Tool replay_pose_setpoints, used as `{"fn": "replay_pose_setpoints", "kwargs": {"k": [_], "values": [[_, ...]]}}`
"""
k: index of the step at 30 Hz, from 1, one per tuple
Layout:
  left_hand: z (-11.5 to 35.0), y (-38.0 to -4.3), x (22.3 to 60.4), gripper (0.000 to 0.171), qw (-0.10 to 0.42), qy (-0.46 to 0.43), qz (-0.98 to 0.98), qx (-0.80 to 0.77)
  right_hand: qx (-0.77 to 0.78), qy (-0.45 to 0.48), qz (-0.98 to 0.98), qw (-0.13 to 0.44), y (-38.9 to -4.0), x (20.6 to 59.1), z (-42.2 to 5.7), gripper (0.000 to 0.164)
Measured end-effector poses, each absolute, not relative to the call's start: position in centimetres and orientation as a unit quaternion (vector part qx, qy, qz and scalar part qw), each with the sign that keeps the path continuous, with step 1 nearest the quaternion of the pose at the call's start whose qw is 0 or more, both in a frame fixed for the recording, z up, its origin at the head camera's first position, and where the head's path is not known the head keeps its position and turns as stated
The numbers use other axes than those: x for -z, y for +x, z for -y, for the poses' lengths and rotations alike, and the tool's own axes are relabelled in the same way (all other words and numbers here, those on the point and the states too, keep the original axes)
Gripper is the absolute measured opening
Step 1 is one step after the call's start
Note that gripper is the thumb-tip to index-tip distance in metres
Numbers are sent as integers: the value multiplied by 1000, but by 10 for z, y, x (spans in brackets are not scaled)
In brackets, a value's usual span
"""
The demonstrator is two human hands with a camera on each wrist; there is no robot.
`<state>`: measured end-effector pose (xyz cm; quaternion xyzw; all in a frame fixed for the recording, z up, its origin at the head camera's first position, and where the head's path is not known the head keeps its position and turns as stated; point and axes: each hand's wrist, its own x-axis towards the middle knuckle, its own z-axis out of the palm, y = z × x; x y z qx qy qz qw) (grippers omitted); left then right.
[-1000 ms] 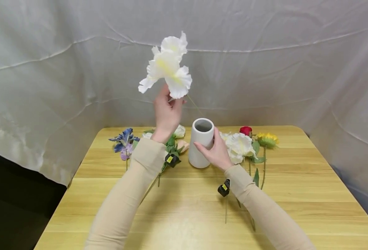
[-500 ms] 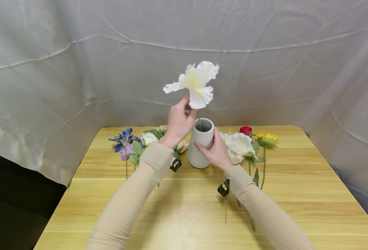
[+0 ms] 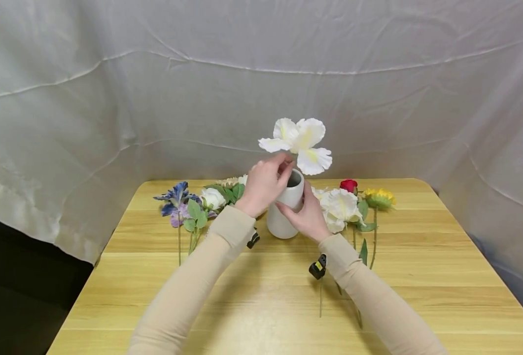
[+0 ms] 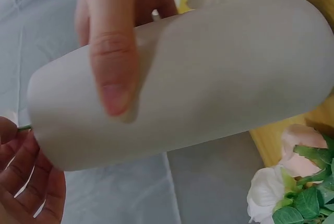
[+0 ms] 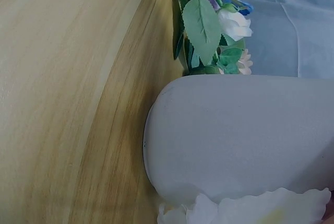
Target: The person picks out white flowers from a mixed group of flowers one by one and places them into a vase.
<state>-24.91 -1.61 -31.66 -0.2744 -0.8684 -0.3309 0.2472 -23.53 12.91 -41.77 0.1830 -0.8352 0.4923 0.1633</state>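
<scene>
A white iris with yellow centres (image 3: pixel 303 140) stands over the mouth of a white vase (image 3: pixel 281 222). My left hand (image 3: pixel 267 180) is at the vase rim and pinches the flower's thin green stem (image 4: pixel 24 128) between thumb and fingers, seen in the left wrist view. The lower stem is hidden inside the vase. My right hand (image 3: pixel 306 212) grips the vase's upper side, its thumb (image 4: pixel 114 72) laid across the wall. The vase stands upright on the wooden table (image 3: pixel 261 305).
Left of the vase lie a blue iris (image 3: pixel 177 197), a white rose (image 3: pixel 213 198) and other stems. To the right lie another white flower (image 3: pixel 341 207), a red rose (image 3: pixel 349 185) and a sunflower (image 3: pixel 379 198). A grey cloth (image 3: pixel 261 98) hangs behind the table.
My left hand has come down and to the right with the white iris, from above the vase to its rim, and the stem has entered the mouth. My right hand has stayed on the vase.
</scene>
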Motion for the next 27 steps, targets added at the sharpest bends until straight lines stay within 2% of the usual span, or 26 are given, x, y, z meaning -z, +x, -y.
{"fn": "replay_pose_setpoints", "kwargs": {"k": [8,13,16,20,23,27], "values": [[14,-246,323,20,254,-278,893,246,-497,193,831,160,-231,414,-127,83],[14,-246,326,11,254,-288,889,250,-494,201,830,167,-236,420,-130,80],[15,-246,328,15,252,-291,885,261,-485,202,833,171,-236,420,-131,80],[15,-247,331,22,258,-298,876,277,-475,186,843,169,-234,419,-130,72],[16,-247,332,27,246,-300,877,285,-478,178,844,165,-234,419,-130,70],[21,-245,335,25,218,-293,879,305,-488,190,832,181,-235,419,-129,75]]}}
